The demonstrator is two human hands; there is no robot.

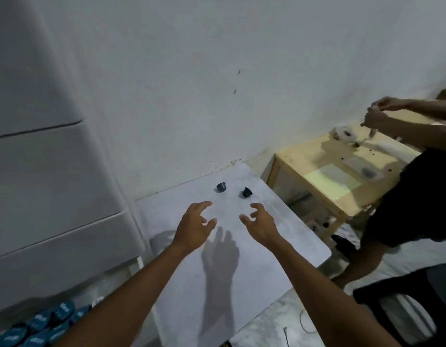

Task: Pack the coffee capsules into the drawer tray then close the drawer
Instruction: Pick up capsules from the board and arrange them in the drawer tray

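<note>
Two dark coffee capsules lie on the white table (254, 266): a bluish one (221, 187) toward the far left and a black one (246, 192) to its right. My left hand (195, 227) hovers just short of the bluish capsule, fingers spread and empty. My right hand (260, 225) hovers below the black capsule, fingers curled apart, holding nothing. Several blue-lidded capsules (39, 326) sit packed together at the bottom left, partly hidden by my left forearm. The tray under them is not visible.
A white drawer cabinet (46, 186) stands at the left against the wall. A wooden side table (324, 176) with small items is at the right, where another person (417, 186) in black works with both hands. A dark chair (417, 299) sits at the lower right.
</note>
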